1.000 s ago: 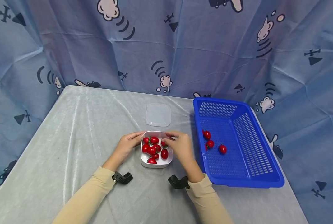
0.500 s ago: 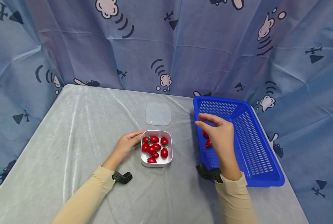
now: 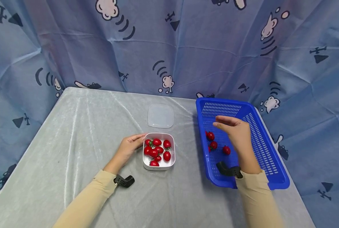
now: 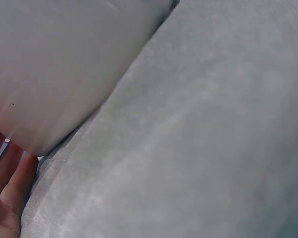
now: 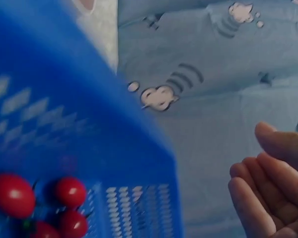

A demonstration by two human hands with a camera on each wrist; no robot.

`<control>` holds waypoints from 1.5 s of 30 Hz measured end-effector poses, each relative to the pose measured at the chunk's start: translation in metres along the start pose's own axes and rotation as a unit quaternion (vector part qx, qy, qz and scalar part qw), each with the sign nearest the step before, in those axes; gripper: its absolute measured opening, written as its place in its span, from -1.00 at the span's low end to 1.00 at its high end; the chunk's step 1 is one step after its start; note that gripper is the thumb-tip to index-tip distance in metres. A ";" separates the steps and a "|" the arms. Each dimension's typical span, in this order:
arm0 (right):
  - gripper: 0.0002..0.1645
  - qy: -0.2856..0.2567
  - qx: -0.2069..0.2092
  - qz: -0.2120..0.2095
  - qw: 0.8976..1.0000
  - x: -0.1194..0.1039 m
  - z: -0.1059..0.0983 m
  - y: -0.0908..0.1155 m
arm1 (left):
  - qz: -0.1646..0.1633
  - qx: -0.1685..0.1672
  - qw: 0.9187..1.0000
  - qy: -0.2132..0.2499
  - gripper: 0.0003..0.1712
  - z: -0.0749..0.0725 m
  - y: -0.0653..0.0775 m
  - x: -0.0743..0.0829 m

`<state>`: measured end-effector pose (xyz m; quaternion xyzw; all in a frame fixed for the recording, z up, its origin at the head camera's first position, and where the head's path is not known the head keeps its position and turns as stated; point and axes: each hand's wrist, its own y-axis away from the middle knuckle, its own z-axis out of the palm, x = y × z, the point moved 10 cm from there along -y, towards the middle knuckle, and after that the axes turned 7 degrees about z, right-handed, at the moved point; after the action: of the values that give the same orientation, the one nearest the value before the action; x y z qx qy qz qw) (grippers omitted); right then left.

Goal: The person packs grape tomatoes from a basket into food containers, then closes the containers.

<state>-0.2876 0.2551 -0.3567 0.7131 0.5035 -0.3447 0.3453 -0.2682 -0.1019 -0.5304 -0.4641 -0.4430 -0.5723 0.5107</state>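
A white square box (image 3: pixel 165 164) holding several cherry tomatoes (image 3: pixel 156 142) sits on the table. My left hand (image 3: pixel 129 145) rests against its left side, the fingers (image 4: pixel 21 181) fairly straight along the outer wall in the left wrist view. Over the blue basket (image 3: pixel 272 142) hovers my right hand (image 3: pixel 239 133), thumb and fingers apart with nothing between them. Below it, a single cherry tomato (image 3: pixel 226 150) lies on the basket floor, and a small group of tomatoes (image 3: pixel 210 136) is at the basket's left side. The right wrist view shows the fingers (image 5: pixel 248 203) loosely bent.
A clear flat lid (image 3: pixel 160 116) lies behind the white box. The basket's raised wall (image 3: pixel 202 139) stands between the box and the tomatoes inside it. A patterned blue curtain (image 3: pixel 146 47) hangs behind the grey-covered table (image 3: pixel 95 133).
My right hand has left a tomato in the white box and moved right, over the basket. The left hand has stayed at the box.
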 end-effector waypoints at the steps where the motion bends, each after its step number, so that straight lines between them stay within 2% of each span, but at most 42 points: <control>1: -0.40 0.006 -0.004 -0.002 1.000 0.002 0.000 -0.004 | 0.000 -0.001 1.000 -0.001 -0.54 0.000 0.000 0.000; 7: -0.36 0.015 -0.043 -0.014 0.999 0.019 0.005 -0.026 | 0.000 -0.002 1.000 -0.001 -0.54 0.000 0.002 0.001; 16: -0.20 0.015 -0.109 0.033 0.993 0.053 0.013 -0.051 | -0.002 -0.001 1.000 0.007 -0.53 0.001 0.002 0.003; 22: -0.17 0.030 -0.124 0.055 0.990 0.068 0.017 -0.061 | -0.002 0.002 1.000 0.009 -0.53 0.000 0.001 0.002; 28: -0.28 0.038 -0.156 0.084 0.983 0.081 0.028 -0.067 | -0.003 0.003 1.000 0.007 -0.53 -0.001 0.001 0.001; 33: -0.28 0.047 -0.174 0.089 0.980 0.088 0.034 -0.069 | 0.000 0.001 1.000 0.006 -0.54 0.000 0.001 0.002; 45: -0.27 0.087 -0.178 0.093 0.976 0.099 0.040 -0.070 | -0.001 -0.001 1.000 0.006 -0.53 0.000 0.001 0.001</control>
<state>-0.3347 0.2871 -0.4707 0.7113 0.5160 -0.1527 0.4521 -0.2675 -0.1019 -0.5296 -0.4606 -0.4401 -0.5760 0.5122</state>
